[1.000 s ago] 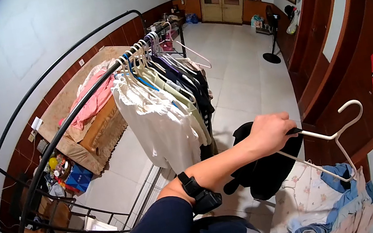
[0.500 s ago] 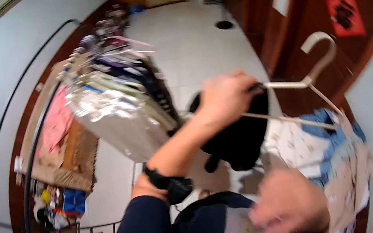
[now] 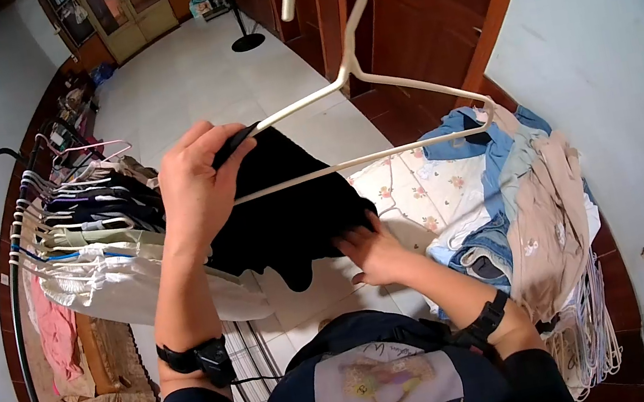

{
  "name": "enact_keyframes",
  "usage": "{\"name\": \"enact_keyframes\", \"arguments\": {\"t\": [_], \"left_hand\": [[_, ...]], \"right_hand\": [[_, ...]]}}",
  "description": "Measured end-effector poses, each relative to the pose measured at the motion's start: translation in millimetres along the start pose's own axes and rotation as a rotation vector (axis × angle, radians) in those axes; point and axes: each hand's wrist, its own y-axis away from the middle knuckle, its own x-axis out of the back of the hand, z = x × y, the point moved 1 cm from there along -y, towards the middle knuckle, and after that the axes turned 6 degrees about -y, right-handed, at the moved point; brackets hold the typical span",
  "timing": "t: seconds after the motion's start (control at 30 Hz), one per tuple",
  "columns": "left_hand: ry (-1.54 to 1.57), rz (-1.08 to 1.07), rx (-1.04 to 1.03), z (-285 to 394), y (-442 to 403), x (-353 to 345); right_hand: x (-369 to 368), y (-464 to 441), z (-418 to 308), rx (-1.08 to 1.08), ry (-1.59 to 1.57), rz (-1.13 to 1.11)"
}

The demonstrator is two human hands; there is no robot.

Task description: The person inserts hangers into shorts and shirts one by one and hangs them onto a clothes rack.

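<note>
My left hand (image 3: 201, 175) is closed around the left end of a white clothes hanger (image 3: 350, 67), pinching the edge of a black garment (image 3: 283, 225) against it. The hanger's hook points up and its right end is bare. Below the hanger's lower bar, the black garment hangs down in front of me. At its lower right edge, my right hand (image 3: 374, 252) touches the cloth with fingers apart. Some of its fingertips are hidden by the dark fabric.
A rack (image 3: 19, 280) on the left holds several hung clothes (image 3: 100, 214). To the right, a pile of clothes (image 3: 545, 196) lies beside a flowered cloth (image 3: 406, 190), with several hangers (image 3: 591, 334) below it. A standing fan (image 3: 246, 40) is farther back.
My view has turned right. The hanger has swung more upright and level before me. My right hand has come up from near my chest to the black garment's edge.
</note>
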Motion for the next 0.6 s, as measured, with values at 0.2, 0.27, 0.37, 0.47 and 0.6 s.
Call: {"name": "enact_keyframes", "arguments": {"t": [0.2,0.27,0.37,0.47,0.6], "left_hand": [[0.041,-0.049,-0.015,-36.8,18.4,9.4],[0.068,-0.123,0.01,-53.2,30.3,8.3],[0.082,-0.195,0.008,-73.0,47.9,1.9],[0.113,-0.264,0.018,-88.7,64.4,-5.2],[0.118,-0.377,0.046,-100.2,74.1,-12.2]], "right_hand": [[15.9,32.6,41.1,-0.246,0.072,-0.135],[25.1,49.4,54.1,-0.238,0.02,0.064],[51.5,63.9,67.9,-0.255,0.032,0.167],[77.6,73.4,74.6,-0.234,0.042,0.265],[104.0,77.1,77.2,-0.264,0.097,0.254]]}}
